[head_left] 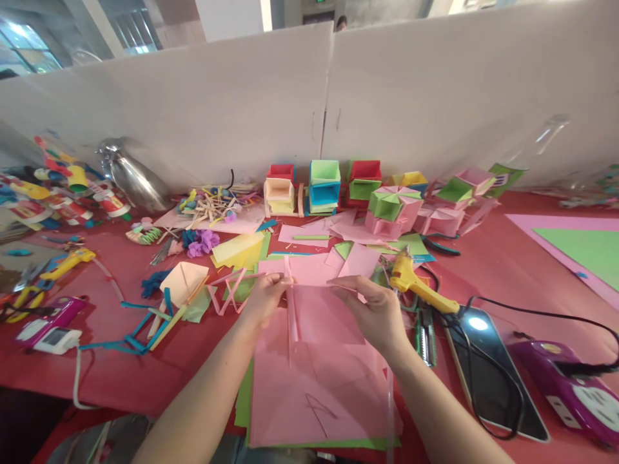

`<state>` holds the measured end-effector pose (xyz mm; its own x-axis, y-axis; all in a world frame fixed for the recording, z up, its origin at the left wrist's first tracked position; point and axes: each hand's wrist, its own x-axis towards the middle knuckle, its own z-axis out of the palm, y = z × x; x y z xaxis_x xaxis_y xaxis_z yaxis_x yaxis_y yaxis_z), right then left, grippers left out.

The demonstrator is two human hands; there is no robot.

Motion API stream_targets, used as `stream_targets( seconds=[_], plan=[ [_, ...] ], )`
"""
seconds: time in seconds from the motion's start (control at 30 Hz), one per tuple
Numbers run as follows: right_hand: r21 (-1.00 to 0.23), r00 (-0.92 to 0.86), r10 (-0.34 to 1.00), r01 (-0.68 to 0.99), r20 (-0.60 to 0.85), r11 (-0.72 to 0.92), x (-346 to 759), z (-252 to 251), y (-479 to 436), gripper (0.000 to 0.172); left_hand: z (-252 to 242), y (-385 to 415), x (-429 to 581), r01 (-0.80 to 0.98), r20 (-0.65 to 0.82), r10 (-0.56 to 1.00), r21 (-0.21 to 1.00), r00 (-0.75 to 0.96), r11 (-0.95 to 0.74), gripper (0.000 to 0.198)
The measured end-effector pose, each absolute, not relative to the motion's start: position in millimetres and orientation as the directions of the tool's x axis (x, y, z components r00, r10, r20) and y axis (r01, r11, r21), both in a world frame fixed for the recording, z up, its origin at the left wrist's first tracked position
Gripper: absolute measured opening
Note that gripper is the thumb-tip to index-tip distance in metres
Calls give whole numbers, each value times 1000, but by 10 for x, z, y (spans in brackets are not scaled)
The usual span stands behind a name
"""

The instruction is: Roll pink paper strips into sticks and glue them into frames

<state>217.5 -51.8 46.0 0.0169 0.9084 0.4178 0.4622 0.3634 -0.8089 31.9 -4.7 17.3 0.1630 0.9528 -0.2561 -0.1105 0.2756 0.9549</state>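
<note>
Both of my hands hold one pink paper sheet (319,316) just above a stack of pink sheets (314,393) on the red table (488,258). My left hand (264,299) pinches its upper left edge, beside a thin folded pink strip (291,303) that runs down the sheet. My right hand (374,309) grips the sheet's upper right edge with curled fingers. A green sheet (244,399) shows under the stack.
A yellow glue gun (418,287) and a phone (493,367) lie right of my hands, with a purple power strip (575,393) beyond. Folded coloured paper boxes (324,187) line the white partition (242,103). Paper scraps, sticks and tools crowd the left side.
</note>
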Motion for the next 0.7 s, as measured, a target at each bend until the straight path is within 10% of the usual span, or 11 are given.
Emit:
stream_targets(
  seconds=[0.17, 0.37, 0.7],
  plan=[
    [-831, -125, 915, 385, 383, 401, 2215, 506, -515, 23, 154, -22, 273, -185, -268, 951, 938, 152, 294, 20],
    [-882, 20, 997, 469, 70, 52, 2288, 442, -451, 30, 187, -33, 268, -222, -248, 960, 936, 129, 271, 20],
    [-969, 118, 992, 248, 46, 15, 2172, 474, -499, 29, 109, 15, 264, -212, -256, 966, 943, 39, 258, 8]
  ],
)
